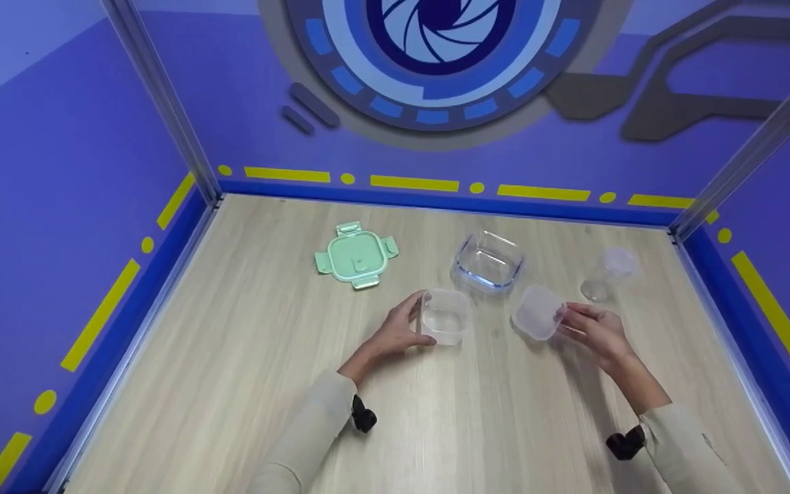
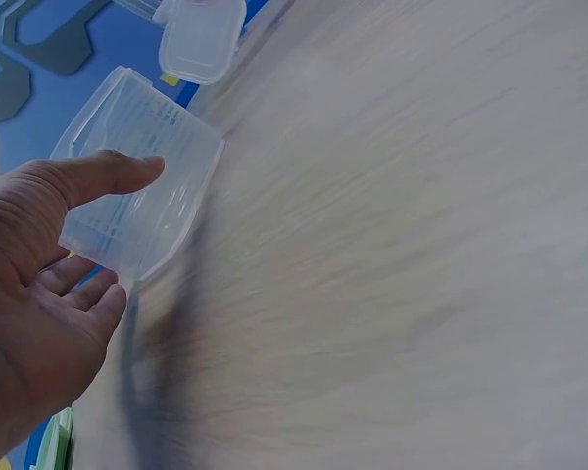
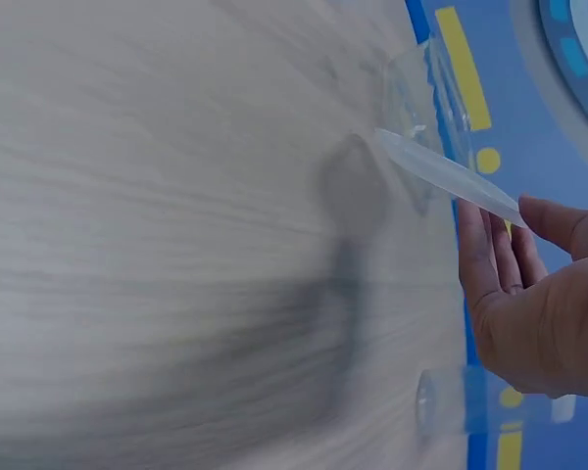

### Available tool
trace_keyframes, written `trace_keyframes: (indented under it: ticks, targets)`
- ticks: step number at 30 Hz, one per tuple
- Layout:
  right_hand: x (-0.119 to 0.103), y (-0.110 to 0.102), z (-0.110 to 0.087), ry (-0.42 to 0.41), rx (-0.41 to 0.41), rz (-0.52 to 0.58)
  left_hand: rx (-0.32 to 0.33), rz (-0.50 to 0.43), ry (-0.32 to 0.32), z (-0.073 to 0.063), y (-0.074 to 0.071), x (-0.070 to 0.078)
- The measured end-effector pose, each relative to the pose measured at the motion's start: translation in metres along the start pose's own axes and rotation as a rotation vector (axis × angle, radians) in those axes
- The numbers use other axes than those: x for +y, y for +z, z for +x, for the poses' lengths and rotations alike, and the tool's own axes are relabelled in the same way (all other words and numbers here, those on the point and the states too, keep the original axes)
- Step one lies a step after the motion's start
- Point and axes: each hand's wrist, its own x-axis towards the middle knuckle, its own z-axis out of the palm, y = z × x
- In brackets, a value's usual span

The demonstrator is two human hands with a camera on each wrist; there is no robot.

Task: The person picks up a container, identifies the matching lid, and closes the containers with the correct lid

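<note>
My left hand grips a small translucent plastic container by its left side, thumb at the near side and fingers at the far side. In the left wrist view the thumb lies across the wall of the container. Opposite, my right hand pinches a frosted square lid by its right edge. The lid appears edge-on in the right wrist view, held above the table between thumb and fingers. A gap separates lid and container.
A light green lid with side clips lies at the back left. Behind the hands stands a square glass container. Right of it is a clear, cup-like vessel. Blue-purple panels wall the wooden table.
</note>
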Motion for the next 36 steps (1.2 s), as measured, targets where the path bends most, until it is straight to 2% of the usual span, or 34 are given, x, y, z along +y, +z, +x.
trace_keyframes:
  ticks: [3, 10, 19, 22, 25, 30, 36]
  targets:
    - [-0.002, 0.013, -0.001, -0.034, -0.006, -0.025, 0.001, 0.007, 0.012, 0.0, -0.001, -0.001]
    - [-0.006, 0.055, 0.008, -0.078, -0.021, -0.112, 0.023, 0.045, -0.028, -0.005, -0.005, -0.002]
    - [-0.003, 0.101, 0.019, -0.159, 0.006, -0.217, 0.01, 0.036, -0.039, -0.004, -0.001, -0.001]
    - [0.001, 0.114, 0.02, -0.232, 0.002, -0.286, 0.01, 0.032, -0.04, -0.002, 0.0, -0.001]
    - [0.007, 0.126, 0.02, -0.373, -0.014, -0.394, 0.009, 0.03, -0.032, -0.001, 0.001, 0.0]
    - [0.021, 0.135, 0.022, -0.613, -0.088, -0.602, 0.006, 0.042, -0.015, 0.0, 0.002, 0.0]
    - [0.033, 0.135, 0.017, -0.738, -0.157, -0.845, 0.009, 0.035, -0.005, 0.001, 0.003, -0.002]
